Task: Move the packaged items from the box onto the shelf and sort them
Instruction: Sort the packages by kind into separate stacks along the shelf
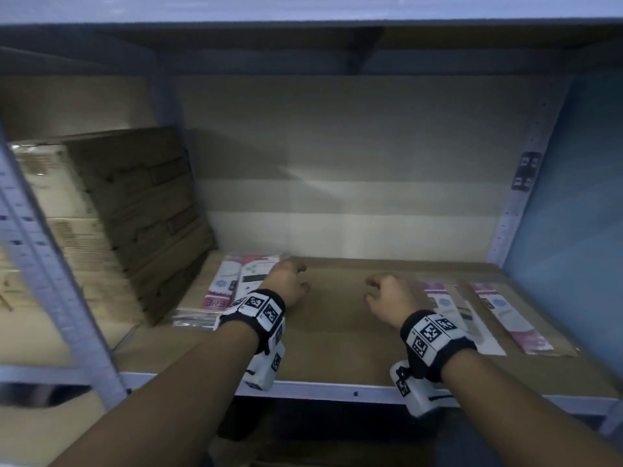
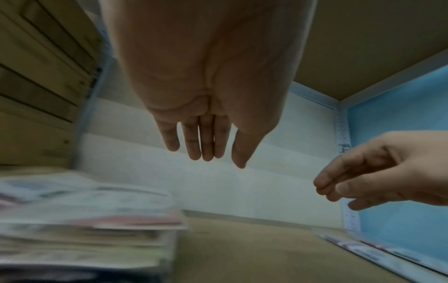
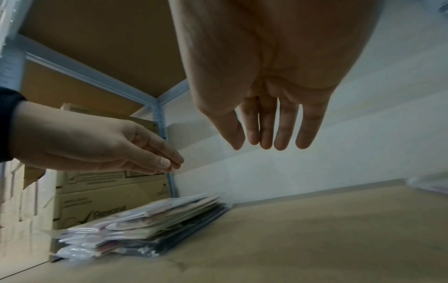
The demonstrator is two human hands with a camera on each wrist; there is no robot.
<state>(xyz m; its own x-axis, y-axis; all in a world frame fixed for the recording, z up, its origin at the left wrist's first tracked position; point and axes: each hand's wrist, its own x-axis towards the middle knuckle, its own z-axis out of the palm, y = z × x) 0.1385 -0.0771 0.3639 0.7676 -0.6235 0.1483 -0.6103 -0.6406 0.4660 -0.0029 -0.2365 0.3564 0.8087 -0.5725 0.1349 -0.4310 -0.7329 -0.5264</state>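
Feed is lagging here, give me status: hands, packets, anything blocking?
Left hand and right hand open, holding nothing. Stack of packets on shelf board at left, two flat packets at right. Middle unobstructed.

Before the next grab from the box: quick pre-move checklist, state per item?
1. Left hand free: ok, fingers relaxed and holding nothing in its wrist view.
2. Right hand free: ok, loosely curled, nothing held.
3. Stack of packets settled on the left of the shelf board: ok, lying flat; left hand is above it, contact cannot tell.
4. Flat packets on the right laid out: ok, side by side, apart from the stack.
5. Room between the two groups: ok, bare board under both hands.
6. Source box position and contents: cannot tell, not in view.
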